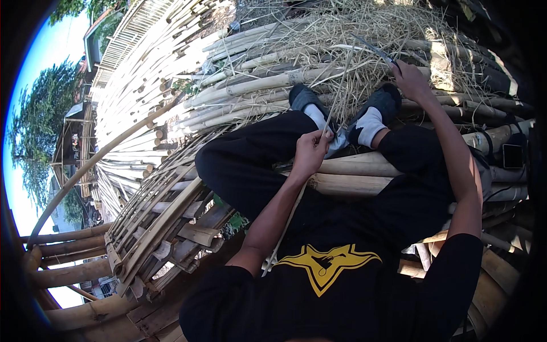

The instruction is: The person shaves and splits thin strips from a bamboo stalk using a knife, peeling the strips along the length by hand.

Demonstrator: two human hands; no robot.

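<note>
My left hand [310,153] is closed around a thin bamboo strip [288,224], in front of my crossed legs. One end of the strip runs back under my left forearm toward my shirt; the other slants up and away past my shoes. Farther forward and to the right, my right hand [411,81] grips the dark handle of a knife [374,49]. Its long narrow blade points forward and left, over the shavings and close to the strip's far end. Whether blade and strip touch, I cannot tell.
Pale bamboo shavings [393,25] lie heaped over bamboo poles [250,94] ahead. Split bamboo pieces [171,219] are stacked at my left, near a long curved pole [102,151]. A small dark device [512,156] with a strap sits at the right. My shoes [384,102] rest among the shavings.
</note>
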